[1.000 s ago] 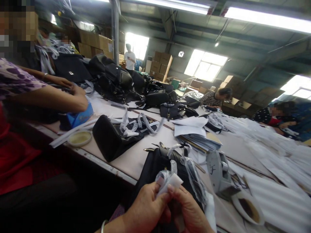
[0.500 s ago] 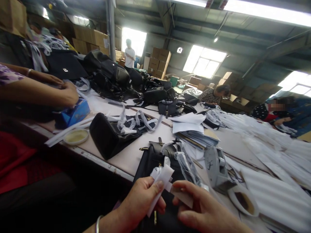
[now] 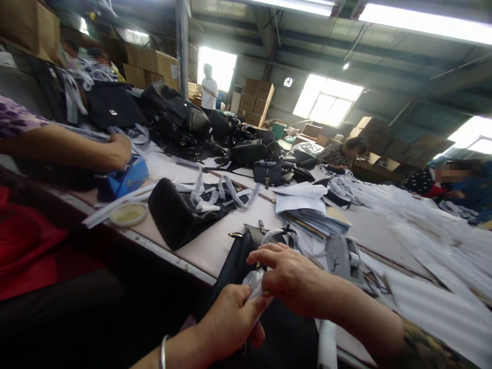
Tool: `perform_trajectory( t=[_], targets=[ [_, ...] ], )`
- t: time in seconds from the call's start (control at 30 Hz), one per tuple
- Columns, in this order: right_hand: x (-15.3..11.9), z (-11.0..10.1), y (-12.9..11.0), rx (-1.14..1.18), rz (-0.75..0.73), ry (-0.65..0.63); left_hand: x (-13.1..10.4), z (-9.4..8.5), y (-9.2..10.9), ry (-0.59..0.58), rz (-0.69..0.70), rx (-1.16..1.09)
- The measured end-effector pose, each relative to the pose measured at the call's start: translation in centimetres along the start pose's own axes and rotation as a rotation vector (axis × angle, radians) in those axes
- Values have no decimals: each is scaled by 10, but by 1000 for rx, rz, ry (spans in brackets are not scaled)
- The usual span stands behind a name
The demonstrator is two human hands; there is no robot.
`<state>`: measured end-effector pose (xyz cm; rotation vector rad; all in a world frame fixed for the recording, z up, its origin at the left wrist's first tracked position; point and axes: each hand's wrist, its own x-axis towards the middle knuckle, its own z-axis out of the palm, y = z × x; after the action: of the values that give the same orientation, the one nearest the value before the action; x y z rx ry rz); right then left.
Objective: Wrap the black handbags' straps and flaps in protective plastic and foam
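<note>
My left hand [image 3: 230, 315] is closed around a folded strip of white wrapping paper [image 3: 254, 282], its thumb pressed along the top. From the right, my right hand [image 3: 290, 274] reaches over with bent fingers gripping the upper part of that paper; its index finger points out to the left. What is inside the paper is hidden. Both hands are above a black bag [image 3: 286, 333] with gold zip pulls and a wrapped handle, lying at the table's near edge. Part of the bag is covered by my hands and forearm.
A tape dispenser [image 3: 343, 259] and a stack of papers [image 3: 315, 215] stand to the right. Left are a black bag [image 3: 169, 215], a round lid [image 3: 128, 214] and a co-worker's arm [image 3: 88, 148] beside a blue box [image 3: 125, 179]. Black bags [image 3: 184, 123] are piled behind.
My right hand has moved up and left onto the white paper. The small flat tape-like piece it held is no longer visible. My left hand keeps its grip.
</note>
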<state>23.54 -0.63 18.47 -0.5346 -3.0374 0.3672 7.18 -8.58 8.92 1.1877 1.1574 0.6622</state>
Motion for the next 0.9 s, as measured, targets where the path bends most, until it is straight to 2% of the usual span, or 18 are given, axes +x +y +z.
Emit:
perform_trajectory(
  t=[0.13,0.2,0.27,0.33,0.43,0.57,0.77,0.9],
  targets=[
    [16,2,11,384,139,-221,-11,-2,4,32,79,142],
    [19,5,10,438,185,-267,-14,-1,5,46,99,153],
    [19,8,7,397,186,-213,-14,0,5,53,92,143],
    [16,10,2,360,176,-143,-11,1,4,45,27,101],
    [12,15,-3,348,182,-72,-4,2,6,-32,-114,-26],
    [8,25,-4,341,185,4,3,2,12,-108,-208,-105],
    [7,37,-3,294,206,94,11,10,7,-36,-181,-237],
    [3,31,-1,426,207,87,11,17,5,39,-168,-241]
  ],
)
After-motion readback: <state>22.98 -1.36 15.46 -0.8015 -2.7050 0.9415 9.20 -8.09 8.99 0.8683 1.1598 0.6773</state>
